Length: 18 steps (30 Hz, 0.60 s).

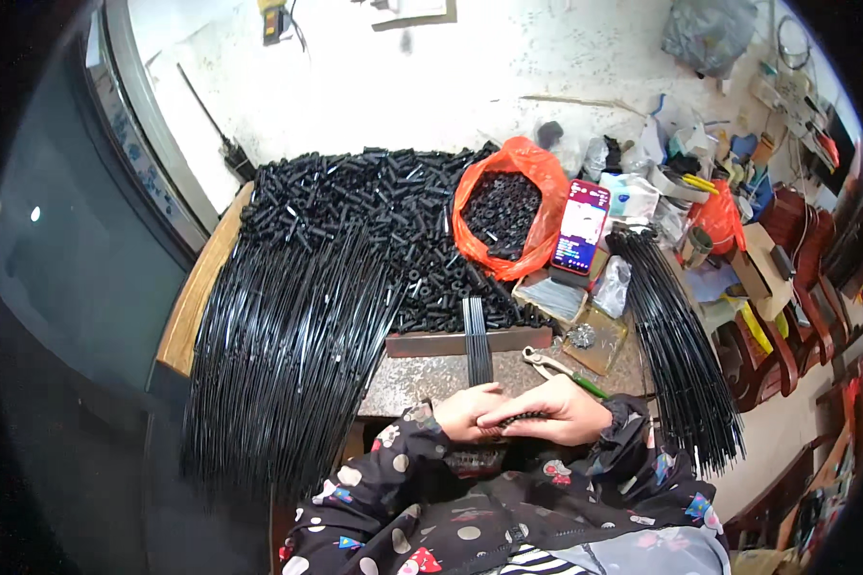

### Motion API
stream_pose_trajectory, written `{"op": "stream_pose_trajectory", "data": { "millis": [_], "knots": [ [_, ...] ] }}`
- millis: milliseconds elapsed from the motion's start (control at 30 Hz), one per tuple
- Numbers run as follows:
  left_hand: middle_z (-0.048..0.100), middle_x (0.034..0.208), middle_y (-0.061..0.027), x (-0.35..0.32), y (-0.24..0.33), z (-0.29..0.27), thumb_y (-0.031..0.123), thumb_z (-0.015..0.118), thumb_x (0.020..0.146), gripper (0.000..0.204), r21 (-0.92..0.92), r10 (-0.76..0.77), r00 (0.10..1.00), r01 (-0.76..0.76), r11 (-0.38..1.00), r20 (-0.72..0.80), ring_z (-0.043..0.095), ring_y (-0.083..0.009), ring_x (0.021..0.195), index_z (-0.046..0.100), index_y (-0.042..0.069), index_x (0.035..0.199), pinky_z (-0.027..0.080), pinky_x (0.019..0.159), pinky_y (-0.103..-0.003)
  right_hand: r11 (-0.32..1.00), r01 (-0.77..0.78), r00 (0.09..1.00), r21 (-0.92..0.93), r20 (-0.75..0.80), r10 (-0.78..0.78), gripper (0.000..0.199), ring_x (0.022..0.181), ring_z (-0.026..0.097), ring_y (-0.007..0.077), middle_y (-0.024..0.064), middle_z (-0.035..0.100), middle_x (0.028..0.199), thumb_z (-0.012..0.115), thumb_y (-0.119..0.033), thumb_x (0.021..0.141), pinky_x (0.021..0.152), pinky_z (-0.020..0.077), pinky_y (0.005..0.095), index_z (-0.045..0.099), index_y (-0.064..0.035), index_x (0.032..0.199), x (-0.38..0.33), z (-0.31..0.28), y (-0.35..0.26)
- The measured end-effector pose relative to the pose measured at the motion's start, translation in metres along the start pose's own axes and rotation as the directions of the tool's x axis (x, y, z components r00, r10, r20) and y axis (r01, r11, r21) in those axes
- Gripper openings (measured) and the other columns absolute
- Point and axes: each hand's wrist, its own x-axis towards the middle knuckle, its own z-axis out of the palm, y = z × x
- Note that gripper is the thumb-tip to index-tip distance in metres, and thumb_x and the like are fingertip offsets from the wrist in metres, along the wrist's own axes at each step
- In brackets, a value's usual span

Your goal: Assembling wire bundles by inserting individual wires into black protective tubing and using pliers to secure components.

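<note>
My left hand is closed over the near end of a small bundle of thin black rods, which lie side by side across a dark metal bar. My right hand meets it at the table's near edge, its thumb and fingers curled around a row of small dark ridged pieces. Exactly what those pieces are is too small to tell. Just beyond the right hand lie pliers with one green handle showing.
Long black rods hang over the edge at left, more at right. Short black tubes are heaped behind. An orange bag holds small black parts. A phone stands upright beside it, near clutter and a silvery pile.
</note>
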Motion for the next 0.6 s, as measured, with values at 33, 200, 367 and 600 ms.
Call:
{"op": "stream_pose_trajectory", "data": {
  "millis": [33, 200, 367, 600],
  "knots": [
    [0.049, 0.090, -0.0100, 0.008, 0.012, -0.013, 0.016, 0.053, 0.065, 0.029, 0.026, -0.004, 1.000, 0.004, 1.000, -0.017, 0.046, -0.0264, 0.086, 0.047, 0.005, 0.091, 0.034, 0.076, -0.035, 1.000, -0.030, 0.998, -0.007, 0.052, 0.031, 0.023, 0.085, 0.050, 0.0195, 0.0099, 0.052, 0.092, 0.051, -0.001, 0.068, 0.077, 0.0350, 0.0257, 0.051, -0.0019, 0.091, 0.002, -0.001, -0.003],
    [0.052, 0.088, -0.0094, 0.033, 0.089, -0.066, 0.006, 0.057, 0.063, 0.024, -0.396, -0.245, 0.951, 0.154, 0.905, -0.189, 0.048, -0.0227, 0.085, 0.054, 0.003, 0.086, 0.037, 0.073, -0.031, 0.934, 0.341, 0.922, -0.104, 0.231, -0.310, 0.051, 0.113, 0.016, 0.0249, 0.0157, 0.025, 0.118, 0.056, -0.016, 0.066, 0.089, 0.0179, 0.0338, 0.033, -0.0030, 0.110, 0.026, -0.019, -0.001],
    [0.056, 0.074, -0.0083, 0.034, 0.087, -0.077, 0.008, 0.057, 0.065, 0.019, -0.380, -0.200, 0.971, 0.136, 0.915, -0.134, 0.054, -0.0195, 0.072, 0.054, 0.003, 0.083, 0.038, 0.072, -0.027, 0.952, -0.260, 0.772, 0.163, -0.556, 0.306, 0.022, 0.083, 0.050, 0.0197, 0.0123, 0.048, 0.097, 0.050, -0.015, 0.067, 0.067, 0.0392, 0.0290, 0.054, -0.0026, 0.085, 0.047, -0.069, 0.043],
    [0.057, 0.074, -0.0080, 0.025, 0.089, -0.071, 0.005, 0.054, 0.066, 0.018, -0.409, -0.176, 0.972, 0.098, 0.907, -0.158, 0.054, -0.0188, 0.071, 0.054, 0.001, 0.084, 0.034, 0.079, -0.032, 0.396, -0.440, 0.803, -0.806, -0.551, -0.229, 0.010, 0.068, 0.043, 0.0204, 0.0057, 0.042, 0.064, 0.053, -0.014, 0.058, 0.057, 0.0393, 0.0303, 0.052, -0.0049, 0.059, 0.027, -0.083, 0.113]
  ]
}}
